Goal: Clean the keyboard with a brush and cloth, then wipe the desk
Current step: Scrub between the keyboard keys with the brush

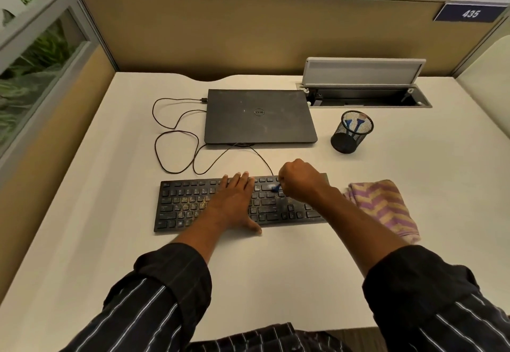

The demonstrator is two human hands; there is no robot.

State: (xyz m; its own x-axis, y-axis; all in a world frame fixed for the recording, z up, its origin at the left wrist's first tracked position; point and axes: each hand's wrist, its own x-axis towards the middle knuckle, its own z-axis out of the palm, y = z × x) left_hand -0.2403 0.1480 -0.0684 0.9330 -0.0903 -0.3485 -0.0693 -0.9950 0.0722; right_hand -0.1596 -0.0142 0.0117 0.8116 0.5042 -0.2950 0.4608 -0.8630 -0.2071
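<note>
My left hand lies flat on the middle of the keyboard, fingers straight, gripping nothing. My right hand is fisted round a small blue brush, its tip on the keys right of centre. The striped cloth lies on the desk just right of the keyboard

Evenly and softly lit from above, warm in tone, moderately bright. Only faint, diffuse shadows on the pale worktop close around the keyboard. Smeared by motion at the blue brush over the keyboard's right half. Bowed by wide-angle distortion along the partition behind the keyboard and far to either side of it. Blurred and soft at the foliage well to its left.
</note>
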